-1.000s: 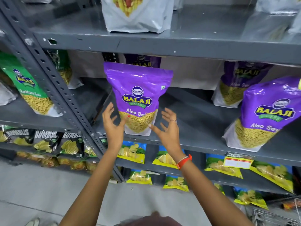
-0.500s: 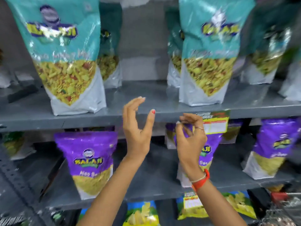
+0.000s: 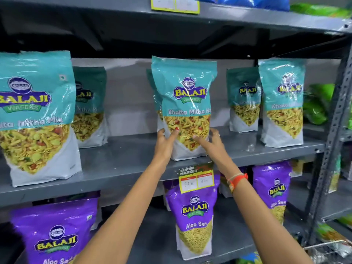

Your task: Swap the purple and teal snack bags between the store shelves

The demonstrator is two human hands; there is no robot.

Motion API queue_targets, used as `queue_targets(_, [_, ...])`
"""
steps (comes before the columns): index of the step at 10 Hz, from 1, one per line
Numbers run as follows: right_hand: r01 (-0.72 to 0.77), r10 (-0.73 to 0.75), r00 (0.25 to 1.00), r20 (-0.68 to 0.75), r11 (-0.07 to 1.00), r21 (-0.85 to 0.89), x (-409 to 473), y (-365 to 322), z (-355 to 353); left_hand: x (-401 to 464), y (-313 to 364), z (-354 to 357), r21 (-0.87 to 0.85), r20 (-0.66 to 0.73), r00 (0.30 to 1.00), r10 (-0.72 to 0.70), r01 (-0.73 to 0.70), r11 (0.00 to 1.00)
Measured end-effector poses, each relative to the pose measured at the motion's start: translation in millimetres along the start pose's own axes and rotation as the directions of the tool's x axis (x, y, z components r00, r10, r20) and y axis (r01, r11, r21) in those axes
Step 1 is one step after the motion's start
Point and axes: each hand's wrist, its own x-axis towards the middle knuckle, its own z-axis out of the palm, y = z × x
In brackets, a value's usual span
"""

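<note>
On the grey shelf (image 3: 118, 164), both hands clasp a teal snack bag (image 3: 185, 103).

Teal bag (image 3: 34, 115) at far left cut off by the frame edge; price tag (image 3: 196, 179) figures (handwritten) too blurred to read.

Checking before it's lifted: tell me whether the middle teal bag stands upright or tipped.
Upright: the teal plastic Khatta Mitha snack bag stands on its white base on the grey metal shelf, leaning slightly.

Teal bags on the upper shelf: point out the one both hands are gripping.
The middle front teal bag, above the price tag. The left hand and right hand clasp its lower sides; nothing touches the others.
</note>
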Motion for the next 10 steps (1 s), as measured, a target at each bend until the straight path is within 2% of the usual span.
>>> queue_targets(1, [0.018, -0.017, 1.0, -0.015, 0.999, 0.035, -6, -1, -4, -2, -1, 5, 0.012, -0.009, 1.0, 0.005, -0.005, 1.0])
queue_targets(4, [0.064, -0.066, 0.996, -0.055, 0.997, -0.043, -12, 2, -5, -7, -4, 11, 0.026, -0.063, 0.998, 0.026, -0.024, 0.999])
queue_targets(9, [0.051, -0.049, 0.998, 0.045, 0.997, -0.054, -18, -6, -11, -19, 2, 10, 0.106, -0.082, 0.996, 0.036, -0.028, 0.994])
queue_targets(10, [0.138, -0.123, 0.981, -0.15, 0.987, 0.088, -31, -21, -24, -26, 9, 4, 0.206, -0.117, 0.989, 0.089, -0.063, 0.977])
